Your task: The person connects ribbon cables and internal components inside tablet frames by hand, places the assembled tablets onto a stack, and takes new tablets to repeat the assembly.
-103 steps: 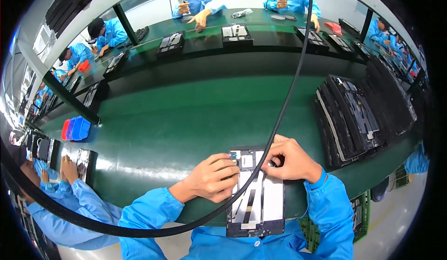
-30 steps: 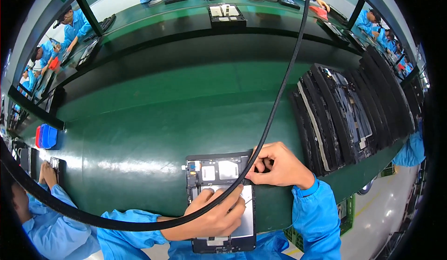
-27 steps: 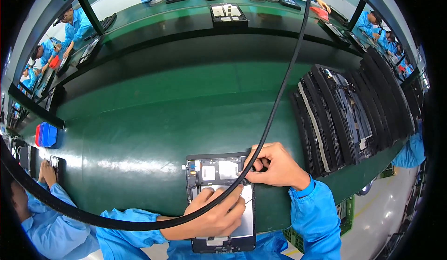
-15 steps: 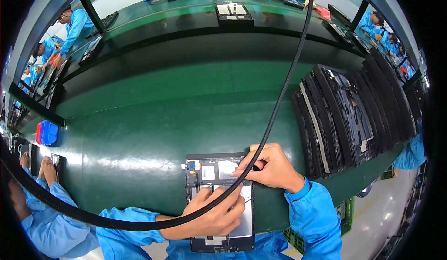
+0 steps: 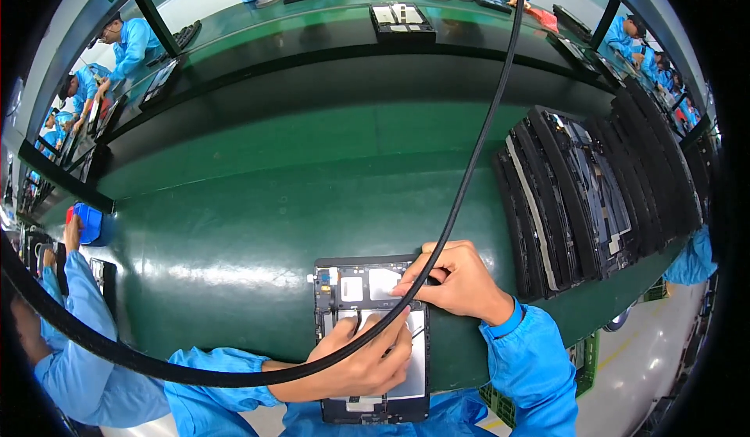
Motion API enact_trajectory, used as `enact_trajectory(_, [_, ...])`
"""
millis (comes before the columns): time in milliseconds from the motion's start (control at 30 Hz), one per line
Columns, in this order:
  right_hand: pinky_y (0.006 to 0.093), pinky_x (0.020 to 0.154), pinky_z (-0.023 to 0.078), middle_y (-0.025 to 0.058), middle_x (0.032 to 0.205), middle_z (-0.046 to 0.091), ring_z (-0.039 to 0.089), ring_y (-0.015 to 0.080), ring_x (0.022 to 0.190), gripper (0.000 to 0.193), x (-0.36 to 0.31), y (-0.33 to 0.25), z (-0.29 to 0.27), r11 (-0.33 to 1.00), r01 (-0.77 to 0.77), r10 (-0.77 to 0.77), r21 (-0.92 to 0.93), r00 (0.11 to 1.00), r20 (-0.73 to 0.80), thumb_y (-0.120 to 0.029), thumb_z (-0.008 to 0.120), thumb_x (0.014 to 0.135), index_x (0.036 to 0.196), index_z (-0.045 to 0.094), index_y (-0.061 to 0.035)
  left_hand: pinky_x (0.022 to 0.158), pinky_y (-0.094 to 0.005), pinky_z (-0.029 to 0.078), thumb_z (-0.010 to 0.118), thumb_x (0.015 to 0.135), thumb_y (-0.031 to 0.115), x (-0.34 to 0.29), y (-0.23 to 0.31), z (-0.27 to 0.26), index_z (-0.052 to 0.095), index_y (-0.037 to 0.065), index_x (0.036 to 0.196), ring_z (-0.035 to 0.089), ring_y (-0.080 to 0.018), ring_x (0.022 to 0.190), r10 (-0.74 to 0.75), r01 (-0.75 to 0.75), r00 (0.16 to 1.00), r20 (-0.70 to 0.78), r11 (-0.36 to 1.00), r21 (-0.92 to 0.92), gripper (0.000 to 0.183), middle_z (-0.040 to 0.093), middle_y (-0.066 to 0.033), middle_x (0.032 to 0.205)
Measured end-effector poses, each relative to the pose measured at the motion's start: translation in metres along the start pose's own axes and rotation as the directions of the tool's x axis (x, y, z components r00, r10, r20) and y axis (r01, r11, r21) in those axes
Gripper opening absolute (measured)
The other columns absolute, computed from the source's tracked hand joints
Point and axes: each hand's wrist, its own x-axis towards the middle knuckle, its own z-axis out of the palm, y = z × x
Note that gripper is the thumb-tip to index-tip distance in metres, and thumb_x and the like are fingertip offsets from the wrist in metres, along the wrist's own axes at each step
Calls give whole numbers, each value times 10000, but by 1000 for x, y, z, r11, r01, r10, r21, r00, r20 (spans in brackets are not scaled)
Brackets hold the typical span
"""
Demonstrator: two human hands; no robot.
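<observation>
An opened tablet (image 5: pixel 376 271) lies at the table's near edge, its dark circuit board, pale metal shields and large silvery panel showing. Across its middle rests my left hand (image 5: pixel 355 363), fingers curled together above the silvery panel; whatever they hold is hidden. My right hand (image 5: pixel 461 284) is at the tablet's upper right, thumb and forefinger pinched close over the board beside a pale shield. What sits in that pinch is too small to make out. A thick black cable (image 5: pixel 474 152) hangs in front, partly covering both hands' fingertips.
A leaning row of dark tablet housings (image 5: pixel 590 195) stands right on the green table (image 5: pixel 211 226). Far ahead, another opened device (image 5: pixel 402 30) sits on a raised ledge. At left, a co-worker's hand (image 5: pixel 73 234) is at red and blue bins (image 5: pixel 91 224). A green crate (image 5: pixel 586 367) is below.
The co-worker at left has moved a hand from a device up to the bins. My hands and the tablet keep nearly the same pose; the whole view has shifted slightly.
</observation>
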Motion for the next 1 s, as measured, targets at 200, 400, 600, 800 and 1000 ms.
enact_trajectory(200, [336,528,274,27,703,605,421,100,570,145,-1,-2,0,999,-1,2,-44,1000,11,-144,959,826,911,874,-62,688,-311,568,749,863,317,3,-5,0,751,73,1018,660,-219,875,17,-19,1000,-16,996,-92,289,775,-138,1257])
enact_trajectory(400, [303,520,273,15,714,677,438,79,566,144,-3,-1,-1,998,-14,15,-56,1000,7,-138,958,835,932,880,-65,767,-348,474,784,837,258,8,-12,6,687,39,964,640,-227,905,23,-37,998,-64,973,-226,271,742,-181,1209])
enact_trajectory(600, [351,500,274,22,517,446,363,114,464,518,0,-39,-22,985,-164,169,-44,971,168,-82,848,881,1378,706,-49,774,-358,477,786,865,246,4,-12,6,651,59,900,631,-227,927,3,-16,999,-51,968,-251,234,744,-169,1170])
enact_trajectory(800, [314,499,291,-19,523,469,418,69,475,814,-4,-46,-29,948,-298,318,-110,890,327,-35,802,911,1656,474,-51,757,-360,463,780,864,241,4,-12,11,604,71,842,604,-226,891,25,-55,993,-119,965,-257,245,723,-156,1067])
enact_trajectory(1000, [292,515,337,-25,611,582,494,51,525,807,-4,-44,-27,905,-424,394,-8,833,388,6,757,957,1683,413,-63,721,-360,443,757,843,245,1,-12,14,542,95,793,553,-222,811,24,-47,996,-88,963,-266,268,641,-118,919])
